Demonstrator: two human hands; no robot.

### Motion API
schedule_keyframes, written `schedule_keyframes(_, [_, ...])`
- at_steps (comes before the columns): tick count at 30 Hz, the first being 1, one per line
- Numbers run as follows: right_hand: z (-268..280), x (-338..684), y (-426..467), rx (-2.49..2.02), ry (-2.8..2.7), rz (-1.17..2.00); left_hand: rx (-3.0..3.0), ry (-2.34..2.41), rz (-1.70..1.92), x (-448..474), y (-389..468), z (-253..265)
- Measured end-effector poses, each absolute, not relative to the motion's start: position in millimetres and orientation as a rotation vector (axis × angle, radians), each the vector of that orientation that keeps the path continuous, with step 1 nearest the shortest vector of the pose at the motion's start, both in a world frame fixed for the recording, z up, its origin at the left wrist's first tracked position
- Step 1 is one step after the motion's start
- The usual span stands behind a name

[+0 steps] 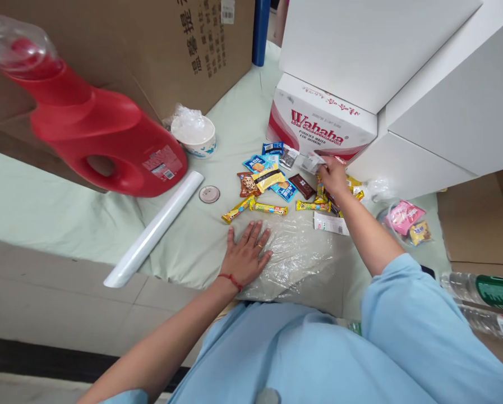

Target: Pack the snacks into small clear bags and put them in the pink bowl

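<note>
My left hand (243,257) lies flat with its fingers spread, on the cloth at the edge of a clear plastic bag (297,261). Farther right, my right hand (333,175) pinches a small silvery clear packet (313,162) in front of the Wahaha water box. Around it lie wrapped snacks: a brown packet (302,186), a yellow packet (268,178) on top of blue packets (285,189), an orange-brown cookie packet (248,184) and several yellow sticks (268,209). A white printed slip (331,223) rests below my right wrist. Some snacks are hidden under that hand.
A red jug (120,129), a white tube (154,229), a paper bowl (201,140) and a round disc (209,194) are on the left. The Wahaha box (318,120) and white cartons (436,134) stand behind and right. A tub with snacks (405,219) and bottles (487,289) are at right.
</note>
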State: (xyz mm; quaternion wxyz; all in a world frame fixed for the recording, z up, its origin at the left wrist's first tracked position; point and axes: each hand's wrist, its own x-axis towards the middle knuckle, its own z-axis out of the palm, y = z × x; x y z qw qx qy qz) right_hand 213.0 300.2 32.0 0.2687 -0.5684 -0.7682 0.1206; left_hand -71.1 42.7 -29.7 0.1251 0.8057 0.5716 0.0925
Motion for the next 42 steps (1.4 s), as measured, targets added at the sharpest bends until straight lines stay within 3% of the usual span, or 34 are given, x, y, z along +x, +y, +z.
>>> schedule_keyframes(9, [61.8, 321.8, 217.2, -1.426, -1.405, 0.930, 2.376, 1.661, 0.293, -70.4, 42.4, -32.2])
schedule_keyframes(14, [53.5, 341.6, 204.0, -1.521, -1.637, 1.002, 2.397, 1.678, 0.225, -68.4, 39.1, -31.7])
schedule_keyframes(17, [42.3, 327.9, 200.6, -1.552, -2.191, 0.970, 2.404, 1.697, 0.203, -65.6, 35.3, -30.5])
schedule_keyframes(20, [28.9, 310.9, 195.8, -1.606, -2.551, 0.740, 2.401, 1.716, 0.214, -63.4, 33.5, -29.5])
schedule_keyframes(23, [20.5, 308.5, 187.9, -1.570, -2.579, 0.589, 2.395, 1.715, 0.232, -62.8, 33.8, -29.1])
schedule_keyframes(28, [17.3, 329.0, 168.9, -1.422, -2.619, 0.734, 2.400, 1.715, 0.255, -63.6, 34.3, -29.7])
schedule_keyframes(42, [16.9, 322.5, 143.6, -1.849, -2.639, 0.430, 2.392, 1.737, 0.244, -60.7, 33.5, -29.7])
